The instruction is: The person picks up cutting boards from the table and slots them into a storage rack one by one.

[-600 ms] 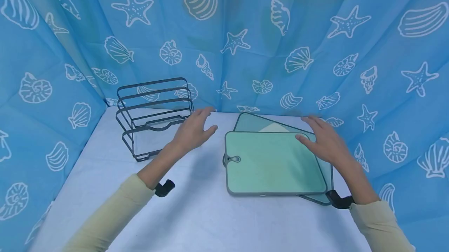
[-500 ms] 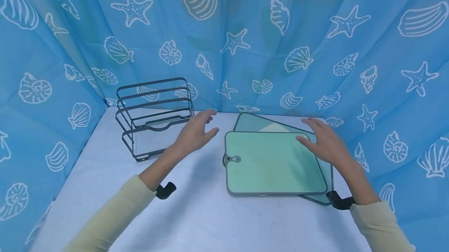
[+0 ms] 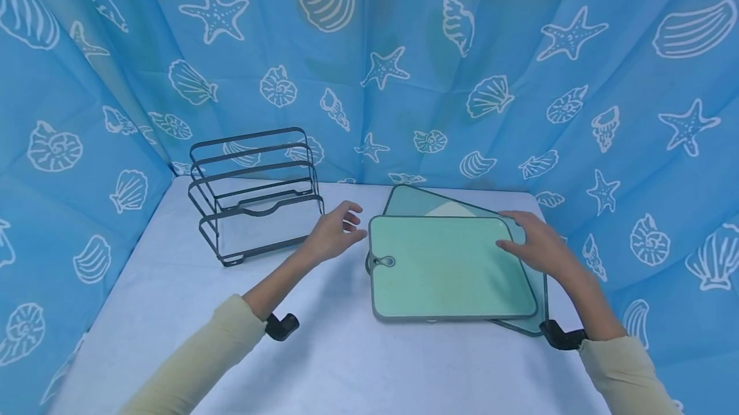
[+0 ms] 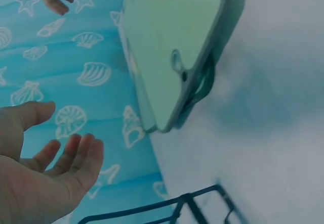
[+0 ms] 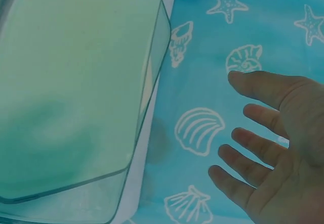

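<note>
A light green cutting board (image 3: 450, 274) with grey edges and a small hole at its left end lies on top. Beneath it, turned at an angle, a second greenish board (image 3: 416, 200) sticks out at the back and right. My left hand (image 3: 333, 234) hovers just left of the boards, its fingers loosely bent and holding nothing; the left wrist view shows a gap between the hand and the green board (image 4: 172, 42). Over the right back corner is my right hand (image 3: 538, 245), thumb and fingers spread. In the right wrist view, that hand (image 5: 283, 143) looks apart from the boards.
A dark wire rack (image 3: 260, 210) with several upright bars stands at the back left of the white table (image 3: 416, 370), close to my left hand. Blue curtains (image 3: 369, 17) with shell and starfish prints enclose the back and both sides.
My left hand has moved right and toward the front, away from the rack and closer to the boards' left edge. My right hand has shifted slightly right. Boards and rack stay put.
</note>
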The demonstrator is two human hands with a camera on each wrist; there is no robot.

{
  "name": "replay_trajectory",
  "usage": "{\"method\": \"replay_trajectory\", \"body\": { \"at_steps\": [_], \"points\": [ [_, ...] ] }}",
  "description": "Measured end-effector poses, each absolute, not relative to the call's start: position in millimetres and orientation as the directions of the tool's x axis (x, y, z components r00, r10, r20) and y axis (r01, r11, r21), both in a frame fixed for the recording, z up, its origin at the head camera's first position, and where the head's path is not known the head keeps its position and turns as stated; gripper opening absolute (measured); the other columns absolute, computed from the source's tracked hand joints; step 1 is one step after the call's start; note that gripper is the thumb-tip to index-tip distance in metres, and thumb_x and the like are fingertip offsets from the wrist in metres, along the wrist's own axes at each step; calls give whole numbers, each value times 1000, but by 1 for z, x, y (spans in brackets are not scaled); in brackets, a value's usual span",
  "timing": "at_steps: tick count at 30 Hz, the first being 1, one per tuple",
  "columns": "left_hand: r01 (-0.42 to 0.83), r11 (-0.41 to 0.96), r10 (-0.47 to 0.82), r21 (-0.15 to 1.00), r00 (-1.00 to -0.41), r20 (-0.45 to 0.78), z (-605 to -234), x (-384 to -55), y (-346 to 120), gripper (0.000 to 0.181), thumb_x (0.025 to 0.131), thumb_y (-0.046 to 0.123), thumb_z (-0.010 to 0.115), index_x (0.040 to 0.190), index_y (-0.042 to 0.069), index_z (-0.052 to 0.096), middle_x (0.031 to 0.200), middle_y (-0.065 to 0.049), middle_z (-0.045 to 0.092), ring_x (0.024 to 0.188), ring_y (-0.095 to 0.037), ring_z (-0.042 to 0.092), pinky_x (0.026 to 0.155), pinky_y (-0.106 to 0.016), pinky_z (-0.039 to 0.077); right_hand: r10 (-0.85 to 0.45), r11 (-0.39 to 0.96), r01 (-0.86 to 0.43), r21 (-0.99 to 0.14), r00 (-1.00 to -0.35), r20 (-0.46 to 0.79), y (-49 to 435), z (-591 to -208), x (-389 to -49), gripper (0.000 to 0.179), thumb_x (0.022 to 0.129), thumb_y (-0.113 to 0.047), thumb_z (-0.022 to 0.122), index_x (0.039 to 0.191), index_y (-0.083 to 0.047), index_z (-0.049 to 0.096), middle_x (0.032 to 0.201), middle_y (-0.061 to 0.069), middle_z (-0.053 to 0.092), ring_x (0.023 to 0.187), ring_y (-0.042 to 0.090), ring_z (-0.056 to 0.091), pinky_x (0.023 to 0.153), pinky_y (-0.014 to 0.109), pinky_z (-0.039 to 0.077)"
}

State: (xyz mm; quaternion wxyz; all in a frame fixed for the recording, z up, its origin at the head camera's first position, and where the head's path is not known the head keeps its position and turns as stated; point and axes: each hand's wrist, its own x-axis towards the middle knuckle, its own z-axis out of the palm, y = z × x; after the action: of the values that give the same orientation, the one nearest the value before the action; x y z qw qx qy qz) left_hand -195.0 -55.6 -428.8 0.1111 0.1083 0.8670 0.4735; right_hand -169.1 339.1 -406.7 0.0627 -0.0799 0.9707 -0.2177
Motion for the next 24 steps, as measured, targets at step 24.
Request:
{"method": "replay_trajectory", "body": {
  "at_steps": [24],
  "points": [
    [-231,492,253,839,-884,-393,-490,-189,-33,61,91,18,72,144,8,44,116,-10,60,96,-23,62,83,-38,55,-112,857,8,-515,-973,-201,383,-461,-166,61,93,-16,70,141,9,42,135,37,46,122,55,47,91,64,48]
  ]
}}
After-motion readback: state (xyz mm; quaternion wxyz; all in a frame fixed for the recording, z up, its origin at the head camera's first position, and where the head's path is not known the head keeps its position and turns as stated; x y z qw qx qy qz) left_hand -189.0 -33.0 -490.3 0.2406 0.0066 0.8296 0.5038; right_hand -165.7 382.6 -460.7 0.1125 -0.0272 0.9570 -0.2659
